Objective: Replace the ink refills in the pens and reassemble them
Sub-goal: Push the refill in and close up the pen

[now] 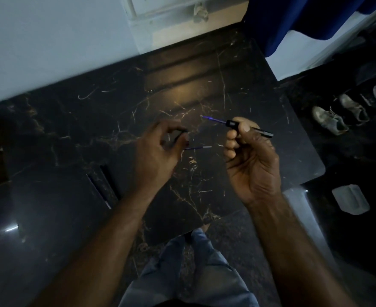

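My right hand (248, 156) grips a black pen barrel (261, 131) above the dark marble table (94, 120). A blue ink refill (213, 119) sticks out of the barrel's open end, pointing left and away. My left hand (158, 149) hovers to the left with fingers curled around a small dark pen part (182, 131), partly hidden by the fingers. Another blue refill (197, 148) lies on the table between my hands. Two more pens (101, 187) lie side by side at the table's left, near my left forearm.
A white wall runs behind the table and a blue curtain (304, 21) hangs at the back right. Shoes (337, 116) stand on the dark floor to the right. A clear plastic container (351, 199) lies on the floor at the right.
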`<action>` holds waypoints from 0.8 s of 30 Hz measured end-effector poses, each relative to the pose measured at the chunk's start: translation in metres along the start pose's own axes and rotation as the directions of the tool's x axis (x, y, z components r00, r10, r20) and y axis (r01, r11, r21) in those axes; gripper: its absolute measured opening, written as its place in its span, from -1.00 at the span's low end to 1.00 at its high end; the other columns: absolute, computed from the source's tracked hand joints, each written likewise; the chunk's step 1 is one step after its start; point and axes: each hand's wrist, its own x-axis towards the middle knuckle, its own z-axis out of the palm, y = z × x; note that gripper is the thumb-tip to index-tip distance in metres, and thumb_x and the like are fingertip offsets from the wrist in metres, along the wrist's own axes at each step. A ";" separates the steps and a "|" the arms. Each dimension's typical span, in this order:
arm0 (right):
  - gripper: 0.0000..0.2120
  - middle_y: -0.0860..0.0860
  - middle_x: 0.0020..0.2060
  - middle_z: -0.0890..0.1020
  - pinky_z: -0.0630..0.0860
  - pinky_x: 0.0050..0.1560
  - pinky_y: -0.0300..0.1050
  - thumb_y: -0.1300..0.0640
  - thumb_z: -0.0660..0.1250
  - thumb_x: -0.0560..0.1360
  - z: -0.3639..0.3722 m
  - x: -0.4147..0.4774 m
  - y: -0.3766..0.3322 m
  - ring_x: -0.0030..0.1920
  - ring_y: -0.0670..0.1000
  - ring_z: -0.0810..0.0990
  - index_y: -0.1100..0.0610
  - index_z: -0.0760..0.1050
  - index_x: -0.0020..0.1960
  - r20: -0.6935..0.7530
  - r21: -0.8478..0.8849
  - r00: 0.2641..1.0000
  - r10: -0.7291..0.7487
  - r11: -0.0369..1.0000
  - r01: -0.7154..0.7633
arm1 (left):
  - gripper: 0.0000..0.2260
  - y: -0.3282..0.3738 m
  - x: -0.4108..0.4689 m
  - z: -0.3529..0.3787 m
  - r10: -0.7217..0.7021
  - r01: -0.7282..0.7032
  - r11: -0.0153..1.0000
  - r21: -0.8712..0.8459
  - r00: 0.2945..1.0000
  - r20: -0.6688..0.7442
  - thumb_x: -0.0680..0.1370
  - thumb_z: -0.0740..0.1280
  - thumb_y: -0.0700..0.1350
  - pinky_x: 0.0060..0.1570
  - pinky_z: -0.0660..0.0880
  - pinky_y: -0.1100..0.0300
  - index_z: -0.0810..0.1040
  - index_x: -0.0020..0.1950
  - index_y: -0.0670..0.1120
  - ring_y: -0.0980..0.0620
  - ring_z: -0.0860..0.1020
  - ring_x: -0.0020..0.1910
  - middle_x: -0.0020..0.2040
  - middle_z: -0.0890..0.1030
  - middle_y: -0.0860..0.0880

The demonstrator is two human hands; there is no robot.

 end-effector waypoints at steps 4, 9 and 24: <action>-0.85 0.05 -0.28 0.66 0.54 -0.36 -0.27 0.27 0.27 0.59 0.023 0.005 -0.013 -0.33 -0.09 0.62 0.23 0.62 0.04 -0.008 -0.027 0.997 -0.075 0.997 0.075 | -0.91 0.063 0.021 -0.041 0.077 -0.065 0.887 -0.457 0.997 0.009 0.66 0.47 -0.19 -0.08 0.64 0.19 0.70 0.15 -0.10 0.07 0.72 -0.09 -0.03 0.75 0.02; -0.83 0.02 -0.31 0.65 0.53 -0.41 -0.27 0.23 0.26 0.61 0.062 0.009 -0.029 -0.36 -0.09 0.61 0.19 0.64 -0.03 0.041 -0.087 0.984 -0.172 0.981 0.175 | -0.85 0.101 0.041 -0.056 0.190 -0.165 0.751 -0.639 0.981 -0.030 0.63 0.43 -0.27 -0.21 0.64 0.13 0.68 0.19 -0.14 0.05 0.65 -0.14 -0.07 0.69 -0.01; -0.89 0.03 -0.31 0.68 0.54 -0.41 -0.27 0.27 0.29 0.62 0.085 0.006 -0.037 -0.36 -0.09 0.62 0.26 0.58 0.04 0.096 -0.186 0.959 -0.267 0.942 0.281 | -0.90 0.117 0.044 -0.067 0.221 -0.156 0.713 -0.684 0.975 0.007 0.64 0.42 -0.25 -0.27 0.64 0.11 0.68 0.13 -0.16 0.03 0.63 -0.20 -0.11 0.68 0.00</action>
